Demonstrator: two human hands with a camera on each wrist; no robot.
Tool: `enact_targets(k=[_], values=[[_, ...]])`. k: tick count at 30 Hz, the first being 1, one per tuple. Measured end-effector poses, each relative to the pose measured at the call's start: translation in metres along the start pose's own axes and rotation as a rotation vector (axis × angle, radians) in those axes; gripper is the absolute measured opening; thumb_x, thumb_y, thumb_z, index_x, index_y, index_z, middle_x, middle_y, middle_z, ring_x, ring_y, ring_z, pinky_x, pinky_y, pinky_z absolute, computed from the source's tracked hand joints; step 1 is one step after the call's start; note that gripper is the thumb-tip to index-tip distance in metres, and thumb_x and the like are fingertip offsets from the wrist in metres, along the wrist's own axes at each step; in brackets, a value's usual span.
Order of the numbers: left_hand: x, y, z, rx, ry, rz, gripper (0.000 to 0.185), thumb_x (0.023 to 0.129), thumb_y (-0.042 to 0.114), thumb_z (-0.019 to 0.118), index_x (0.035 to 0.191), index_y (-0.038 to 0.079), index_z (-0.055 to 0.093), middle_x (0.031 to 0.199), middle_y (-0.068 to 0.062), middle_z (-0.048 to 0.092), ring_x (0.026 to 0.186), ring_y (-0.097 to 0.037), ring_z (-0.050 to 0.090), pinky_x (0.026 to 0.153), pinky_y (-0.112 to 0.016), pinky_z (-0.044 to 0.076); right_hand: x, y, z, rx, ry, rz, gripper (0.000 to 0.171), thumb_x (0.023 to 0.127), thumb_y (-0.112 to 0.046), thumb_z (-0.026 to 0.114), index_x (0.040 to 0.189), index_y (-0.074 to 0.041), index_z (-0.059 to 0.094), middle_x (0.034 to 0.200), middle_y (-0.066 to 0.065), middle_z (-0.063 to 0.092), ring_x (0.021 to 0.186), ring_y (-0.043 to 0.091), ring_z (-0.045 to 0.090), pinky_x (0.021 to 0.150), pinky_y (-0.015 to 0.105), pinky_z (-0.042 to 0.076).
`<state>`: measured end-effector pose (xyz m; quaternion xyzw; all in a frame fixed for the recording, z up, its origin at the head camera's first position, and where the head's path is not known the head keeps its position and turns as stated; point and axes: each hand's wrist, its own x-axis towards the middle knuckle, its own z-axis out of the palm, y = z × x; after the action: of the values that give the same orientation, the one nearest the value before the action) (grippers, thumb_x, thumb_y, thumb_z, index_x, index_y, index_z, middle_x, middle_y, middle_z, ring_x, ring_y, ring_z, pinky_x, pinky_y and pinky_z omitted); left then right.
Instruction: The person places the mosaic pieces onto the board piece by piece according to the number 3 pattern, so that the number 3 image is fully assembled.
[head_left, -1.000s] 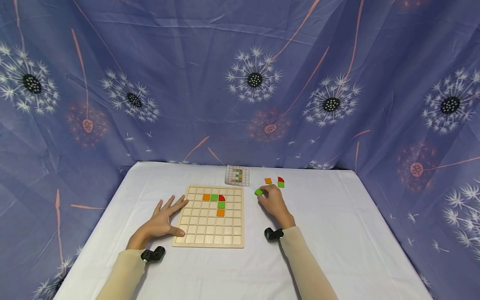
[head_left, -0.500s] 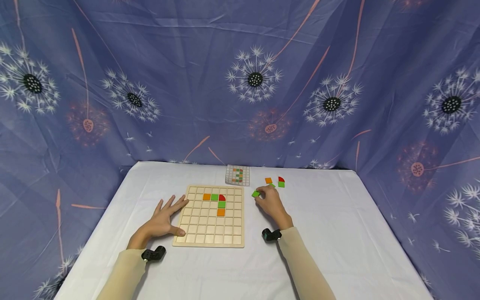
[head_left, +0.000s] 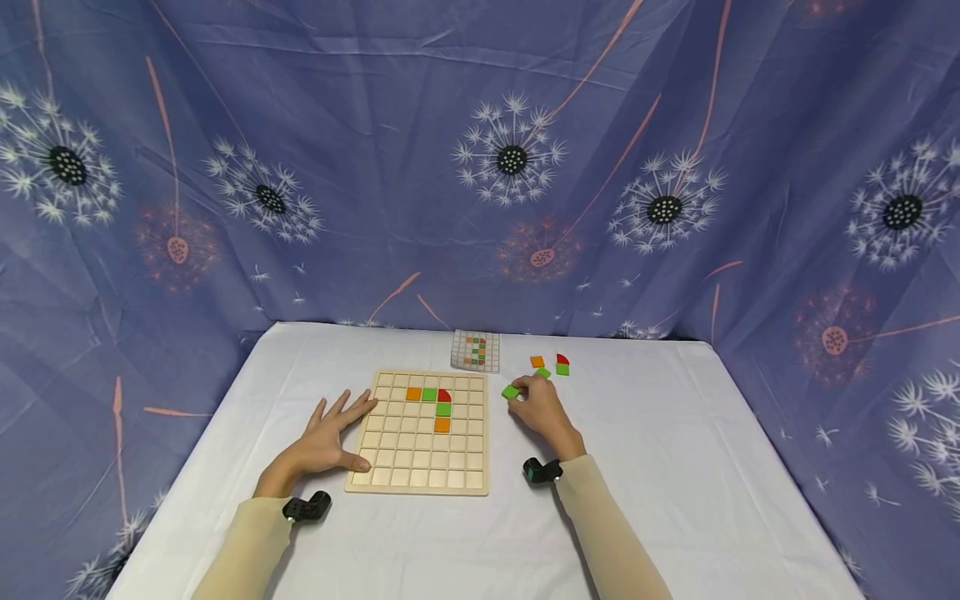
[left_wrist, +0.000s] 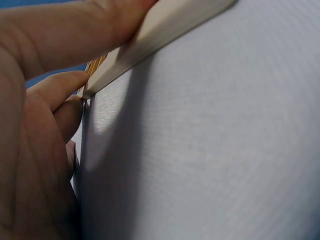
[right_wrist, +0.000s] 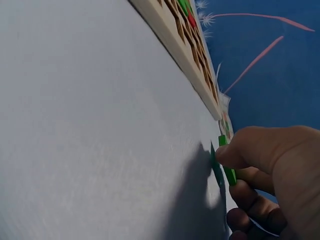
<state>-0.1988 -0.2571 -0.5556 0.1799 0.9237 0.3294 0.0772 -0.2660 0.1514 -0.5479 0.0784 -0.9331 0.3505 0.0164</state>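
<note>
My right hand (head_left: 543, 410) pinches a green square tile (head_left: 511, 392) just right of the wooden grid board (head_left: 411, 490). In the right wrist view the green tile (right_wrist: 230, 175) stands between thumb and fingers, over its own shadow on the cloth. With fingers spread, my left hand (head_left: 321, 442) touches the board's left edge; in the left wrist view its thumb lies along the board's side (left_wrist: 165, 30). On the board sit an orange tile (head_left: 413, 394), a green tile (head_left: 429, 394), a red quarter-round tile (head_left: 444, 396), another green tile (head_left: 443, 410) and a lower orange tile (head_left: 442, 425).
Behind the board lies a pattern card (head_left: 475, 351) with a printed coloured grid. Loose tiles lie beyond my right hand: an orange square (head_left: 537, 362), a red quarter-round (head_left: 562, 360), a green square (head_left: 562, 369) and another green piece (head_left: 543, 373). A blue curtain (head_left: 375, 167) hangs behind the white table.
My right hand has shifted slightly left and toward me with the green tile, uncovering more of the green piece behind it. The left hand and the tiles on the board have not moved.
</note>
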Motion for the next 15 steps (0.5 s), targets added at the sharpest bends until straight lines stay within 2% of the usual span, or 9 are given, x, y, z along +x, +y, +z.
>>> enact_targets(k=[6, 15], values=[[0.0, 0.0, 0.0, 0.007, 0.001, 0.003, 0.118, 0.06, 0.05, 0.091, 0.158, 0.008, 0.041, 0.169, -0.019, 0.026, 0.156, -0.053, 0.005, 0.122, -0.071, -0.011, -0.004, -0.009, 0.001, 0.027, 0.009, -0.033, 0.034, 0.085, -0.008, 0.073, 0.117, 0.003, 0.073, 0.112, 0.016, 0.069, 0.106, 0.029, 0.063, 0.096, 0.046, 0.055], [0.0, 0.001, 0.0, -0.002, 0.001, 0.007, 0.117, 0.061, 0.049, 0.091, 0.158, 0.008, 0.041, 0.169, -0.019, 0.025, 0.156, -0.053, 0.005, 0.122, -0.071, -0.011, -0.007, -0.022, 0.007, 0.04, 0.008, -0.089, 0.029, 0.084, -0.009, 0.074, 0.111, 0.0, 0.075, 0.102, 0.011, 0.066, 0.093, 0.023, 0.06, 0.087, 0.042, 0.053]])
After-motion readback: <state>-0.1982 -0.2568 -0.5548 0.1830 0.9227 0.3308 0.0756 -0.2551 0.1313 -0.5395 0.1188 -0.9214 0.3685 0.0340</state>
